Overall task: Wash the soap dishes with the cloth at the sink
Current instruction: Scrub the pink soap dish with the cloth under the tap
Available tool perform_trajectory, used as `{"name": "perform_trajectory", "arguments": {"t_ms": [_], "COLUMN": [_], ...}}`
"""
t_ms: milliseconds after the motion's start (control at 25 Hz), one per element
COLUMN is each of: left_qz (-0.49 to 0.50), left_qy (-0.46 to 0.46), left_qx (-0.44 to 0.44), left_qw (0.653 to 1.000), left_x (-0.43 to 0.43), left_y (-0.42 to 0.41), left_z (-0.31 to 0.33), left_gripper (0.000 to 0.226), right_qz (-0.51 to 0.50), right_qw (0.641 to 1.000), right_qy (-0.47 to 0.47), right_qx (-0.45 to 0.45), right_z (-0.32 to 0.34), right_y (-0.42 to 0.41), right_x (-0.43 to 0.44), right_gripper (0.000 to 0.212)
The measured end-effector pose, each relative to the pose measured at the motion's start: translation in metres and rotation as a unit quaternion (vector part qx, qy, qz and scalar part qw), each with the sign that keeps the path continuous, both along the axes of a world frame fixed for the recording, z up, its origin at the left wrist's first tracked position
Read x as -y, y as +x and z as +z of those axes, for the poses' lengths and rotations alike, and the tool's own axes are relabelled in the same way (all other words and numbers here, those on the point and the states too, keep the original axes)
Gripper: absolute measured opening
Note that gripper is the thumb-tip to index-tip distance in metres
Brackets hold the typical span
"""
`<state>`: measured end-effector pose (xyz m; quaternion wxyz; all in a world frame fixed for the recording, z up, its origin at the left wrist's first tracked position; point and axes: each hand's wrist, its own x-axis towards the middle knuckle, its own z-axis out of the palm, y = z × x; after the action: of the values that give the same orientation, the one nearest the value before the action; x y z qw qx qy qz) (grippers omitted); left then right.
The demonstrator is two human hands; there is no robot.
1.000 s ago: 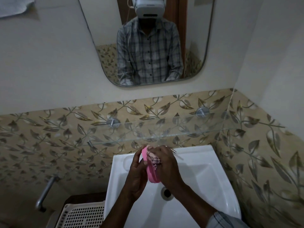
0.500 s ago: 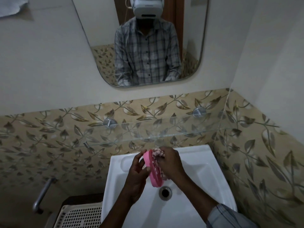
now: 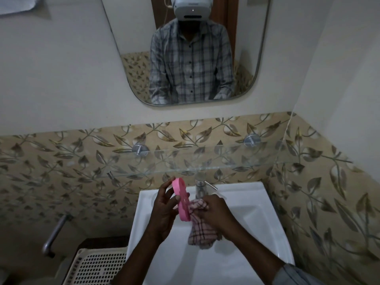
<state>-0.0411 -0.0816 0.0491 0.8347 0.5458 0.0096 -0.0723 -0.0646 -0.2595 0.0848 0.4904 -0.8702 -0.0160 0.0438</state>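
Observation:
A pink soap dish (image 3: 181,199) stands on edge over the white sink (image 3: 257,214), held by my left hand (image 3: 164,210) with fingers on its left side and rim. My right hand (image 3: 216,212) presses a pink checked cloth (image 3: 200,227) against the dish's right face; the cloth's loose end hangs down into the basin. The chrome tap (image 3: 200,187) rises just behind my hands. The drain is hidden by the cloth and my hands.
A glass shelf (image 3: 205,163) on two metal pegs juts out above the tap. A white perforated basket (image 3: 96,266) sits left of the sink, with a metal pipe (image 3: 54,233) on the wall beside it. A mirror (image 3: 189,50) hangs above. The tiled right wall is close.
The cloth has slid from the dish's upper part down to its lower right side and now hangs loose. My right hand has dropped lower, uncovering the tap.

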Motion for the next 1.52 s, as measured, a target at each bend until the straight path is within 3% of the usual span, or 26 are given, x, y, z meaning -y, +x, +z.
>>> {"name": "perform_trajectory", "arguments": {"t_ms": [80,160,240,320,400,480,520,600,680,800,880,1000,1080,1160,1200,1240,1320,1360,1440,1520], "left_qz": [0.004,0.007,0.000,-0.043,-0.125,-0.204,-0.224,-0.232,-0.211,-0.145,-0.124,-0.104,-0.102,-0.105,-0.108,-0.108,-0.119,-0.135,-0.167,-0.163], "left_qy": [-0.030,-0.087,-0.139,-0.176,-0.209,-0.183,-0.158,-0.139,-0.177,-0.212,-0.239,-0.246,-0.248,-0.245,-0.243,-0.243,-0.232,-0.217,-0.184,-0.151], "left_qx": [-0.041,-0.073,-0.099,-0.129,-0.132,-0.107,-0.087,-0.097,-0.150,-0.141,-0.122,-0.122,-0.129,-0.144,-0.156,-0.170,-0.195,-0.204,-0.227,-0.242], "left_qw": [0.999,0.993,0.985,0.975,0.961,0.956,0.958,0.958,0.950,0.956,0.955,0.956,0.955,0.953,0.951,0.949,0.945,0.945,0.942,0.944], "left_x": [-0.007,-0.010,-0.013,-0.020,-0.024,-0.020,-0.017,-0.011,-0.013,-0.014,-0.008,0.000,0.005,0.010,0.011,0.010,0.005,0.002,-0.001,0.001], "left_y": [-0.001,-0.006,-0.010,-0.016,-0.023,-0.028,-0.028,-0.026,-0.023,-0.021,-0.019,-0.021,-0.023,-0.024,-0.024,-0.023,-0.021,-0.020,-0.016,-0.011], "left_z": [-0.002,-0.004,-0.002,0.000,0.007,0.013,0.015,0.019,0.017,0.004,-0.004,-0.010,-0.011,-0.011,-0.009,-0.006,0.005,0.009,0.015,0.018], "left_gripper": [0.072,0.080,0.074,0.094,0.113,0.105,0.098,0.097,0.100,0.089,0.081,0.080,0.079,0.079,0.080,0.082,0.082,0.076,0.061,0.054], "right_qz": [-0.081,-0.133,-0.111,-0.109,-0.125,-0.106,-0.087,-0.061,-0.057,-0.005,0.034,-0.022,-0.129,-0.208,-0.231,-0.250,-0.256,-0.226,-0.116,0.016], "right_qw": [0.985,0.922,0.868,0.878,0.943,0.981,0.984,0.966,0.915,0.835,0.846,0.885,0.854,0.785,0.789,0.823,0.921,0.951,0.949,0.947], "right_qy": [0.140,0.340,0.450,0.435,0.295,0.158,0.149,0.234,0.378,0.534,0.521,0.459,0.498,0.566,0.550,0.496,0.291,0.162,-0.021,-0.089], "right_qx": [-0.055,-0.130,-0.176,-0.164,-0.088,-0.033,-0.037,-0.086,-0.129,-0.132,-0.108,-0.075,-0.083,-0.145,-0.148,-0.117,0.040,0.138,0.293,0.307], "right_z": [0.002,0.006,0.009,0.006,0.002,0.001,0.002,0.003,0.001,-0.011,-0.022,-0.038,-0.047,-0.050,-0.051,-0.049,-0.039,-0.031,-0.018,-0.010], "right_y": [0.003,0.010,0.011,0.004,-0.001,-0.002,-0.001,0.004,0.006,-0.003,-0.020,-0.042,-0.046,-0.043,-0.043,-0.042,-0.038,-0.033,-0.018,-0.015], "right_x": [0.022,0.041,0.047,0.045,0.040,0.033,0.029,0.023,0.025,0.029,0.022,0.009,0.000,-0.005,-0.005,-0.001,0.014,0.025,0.034,0.021], "right_gripper": [0.027,0.030,0.028,0.030,0.029,0.028,0.030,0.037,0.037,0.033,0.048,0.065,0.056,0.034,0.028,0.023,0.019,0.022,0.032,0.045]}}
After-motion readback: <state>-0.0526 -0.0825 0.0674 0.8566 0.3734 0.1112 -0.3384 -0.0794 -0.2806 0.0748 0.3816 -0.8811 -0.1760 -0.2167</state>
